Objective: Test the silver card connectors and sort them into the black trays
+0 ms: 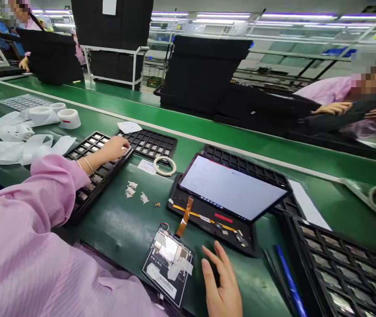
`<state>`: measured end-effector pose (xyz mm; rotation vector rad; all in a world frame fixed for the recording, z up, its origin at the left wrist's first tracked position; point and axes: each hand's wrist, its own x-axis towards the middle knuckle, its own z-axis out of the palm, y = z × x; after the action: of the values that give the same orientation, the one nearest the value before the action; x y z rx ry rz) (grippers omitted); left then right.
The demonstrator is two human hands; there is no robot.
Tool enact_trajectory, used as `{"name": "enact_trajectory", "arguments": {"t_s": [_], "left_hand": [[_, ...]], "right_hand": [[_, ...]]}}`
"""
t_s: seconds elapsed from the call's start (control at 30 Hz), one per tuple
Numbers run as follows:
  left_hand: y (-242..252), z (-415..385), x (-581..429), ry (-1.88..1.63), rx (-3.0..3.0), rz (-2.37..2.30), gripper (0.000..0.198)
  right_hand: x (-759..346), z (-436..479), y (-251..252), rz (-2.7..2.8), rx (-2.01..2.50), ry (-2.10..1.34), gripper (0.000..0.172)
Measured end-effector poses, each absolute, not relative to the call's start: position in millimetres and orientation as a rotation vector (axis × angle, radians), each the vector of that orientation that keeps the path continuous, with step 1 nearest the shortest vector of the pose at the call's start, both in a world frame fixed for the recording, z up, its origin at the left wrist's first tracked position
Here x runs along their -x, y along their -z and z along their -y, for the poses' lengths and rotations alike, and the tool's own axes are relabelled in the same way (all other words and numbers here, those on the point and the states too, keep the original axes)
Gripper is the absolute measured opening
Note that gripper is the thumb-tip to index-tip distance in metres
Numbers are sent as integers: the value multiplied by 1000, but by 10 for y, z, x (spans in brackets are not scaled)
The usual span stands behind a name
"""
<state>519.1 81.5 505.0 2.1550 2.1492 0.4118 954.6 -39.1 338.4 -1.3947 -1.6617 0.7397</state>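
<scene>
My left hand (114, 149) reaches to the far right edge of a black compartment tray (98, 187) filled with small metallic parts. Its fingers are bent together there, and whatever they pinch is too small to make out. My right hand (223, 284) rests open, fingers apart, just right of a black device with an exposed circuit board (166, 270). An orange ribbon cable (185, 218) links that device to a lit screen (232, 185), which leans on a black holder (175, 200). Small metal pieces (130, 190) lie loose between the tray and the device.
A tape ring (164, 166) lies beside another parts tray (148, 143). White tape rolls (69, 119) and strips are at the left. Black tweezers (277, 277), a blue pen-like tool (289, 281) and a large parts tray (346, 264) stand at right. Co-workers sit across the green bench.
</scene>
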Motion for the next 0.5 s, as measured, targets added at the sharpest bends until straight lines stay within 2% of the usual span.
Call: {"name": "enact_trajectory", "arguments": {"t_s": [0.17,0.5], "left_hand": [[-5057,-1048,-4686,-292,-2224,-2197,22],[-4933,-1145,-4680,-271,-2342,-2179,24]], "right_hand": [[-9553,400,-3417,1670,1445,-725,51],[-9554,390,-3394,1661,1463,-737,52]]}}
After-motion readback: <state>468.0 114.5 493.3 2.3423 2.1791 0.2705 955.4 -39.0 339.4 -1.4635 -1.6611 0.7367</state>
